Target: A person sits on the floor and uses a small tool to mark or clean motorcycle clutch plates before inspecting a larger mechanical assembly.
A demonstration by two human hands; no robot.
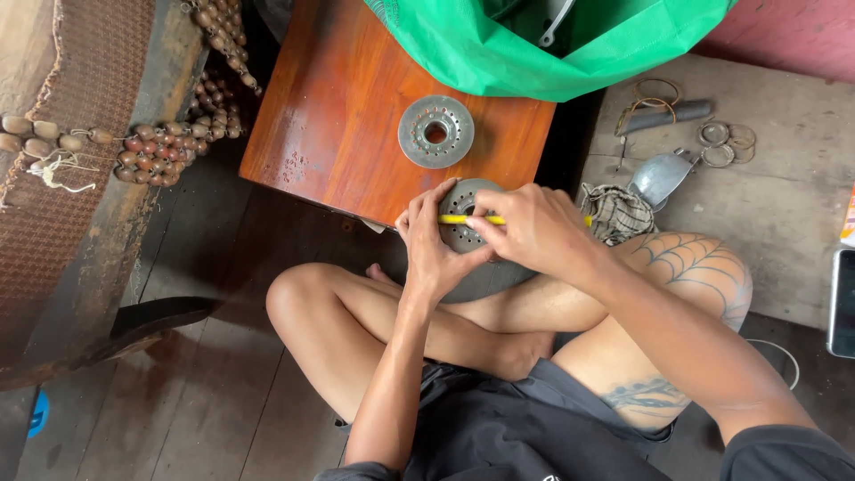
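Sitting cross-legged on plank floor, working at front edge of low wooden table (338, 116). Gripping a round perforated metal disc (460, 236) with left hand (432, 254), fingers curled and clamped on the disc's near-left rim, thumb on top. Holding the disc over the lap, just beside the table edge, partly hidden by both hands. Pinching a thin yellow pencil-like tool (452, 219) with right hand (534, 227), fingers closed together on it, tool lying across the disc face, tip pointing left toward the left thumb. Cannot tell whether tip is touching metal or just above it. Judged step: marking or scribing across the face of the held disc, mid-stroke, not clearly finished. Judged need for next move: keeping left grip firm so disc stays flat and unrotated, guiding tool tip in line with the hole pattern, light pressure, avoiding slip off the rim toward the thumb. Nearby: second similar disc (435, 132) with centre hole lying flat on the table, well apart from the hands; green bag (534, 53) covering table's far end; checked rag (619, 214) just right of right hand; metal rings (726, 138) and grey scoop-shaped part (659, 178) on floor at right; strings of brown beads (160, 151) at left.
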